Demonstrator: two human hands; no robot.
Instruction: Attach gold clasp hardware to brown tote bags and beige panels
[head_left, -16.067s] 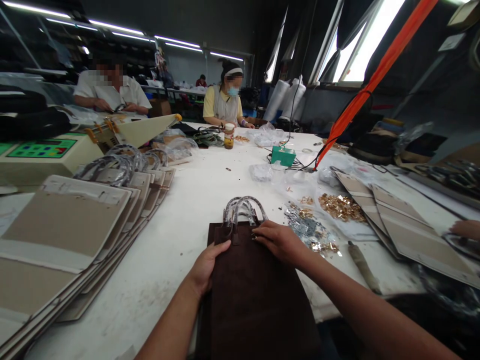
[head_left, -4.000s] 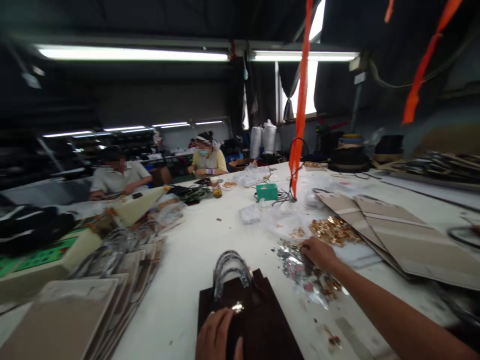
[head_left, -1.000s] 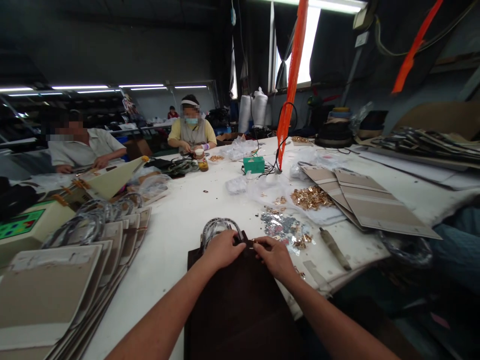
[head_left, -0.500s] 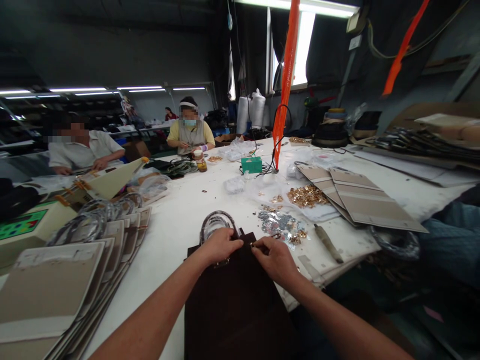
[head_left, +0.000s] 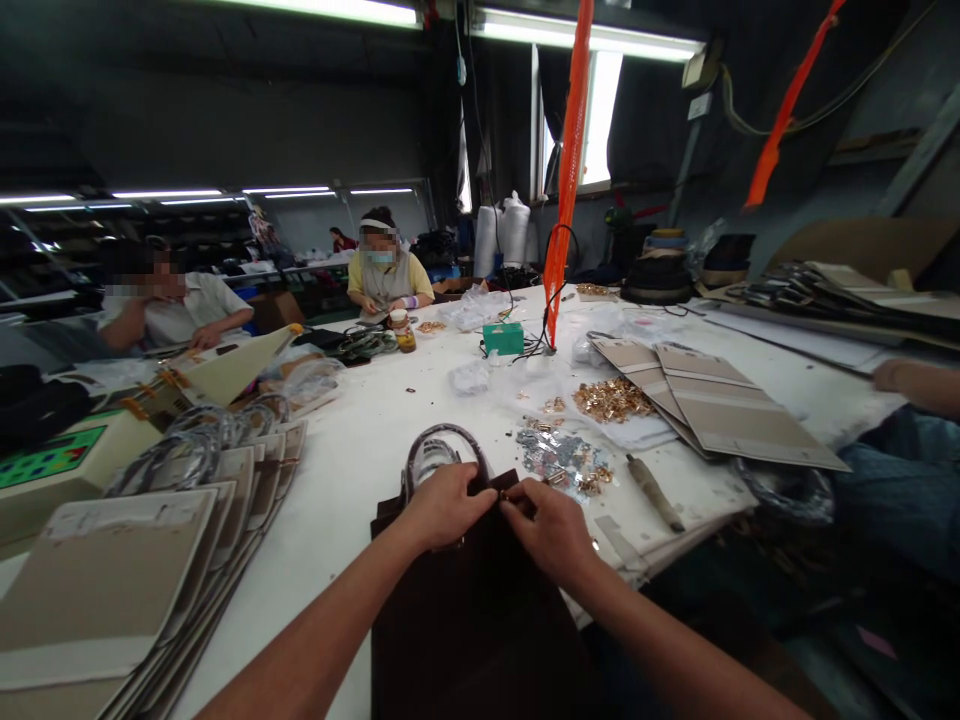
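A dark brown bag lies in front of me, its top away from me over the table. Its looped handle, wrapped in clear film, stands up at that top. My left hand is closed on the bag's top edge beside the handle, thumb pointing right. Close by, my right hand pinches a tiny gold-coloured metal fitting against the upper right of the bag. The fingertips mostly hide this fitting. Just beyond my right hand lie scattered grey metal plates.
Gold fittings are heaped on plastic. A worn rod-like tool lies right. Beige bag panels lie at right, more stacked panels at left. A green box has cables. Co-workers sit across; another person's arm is at right.
My view has tilted up slightly. My hands stay at the bag's top edge, now closer together. A person's arm has come in at the right; the left co-worker has raised a hand.
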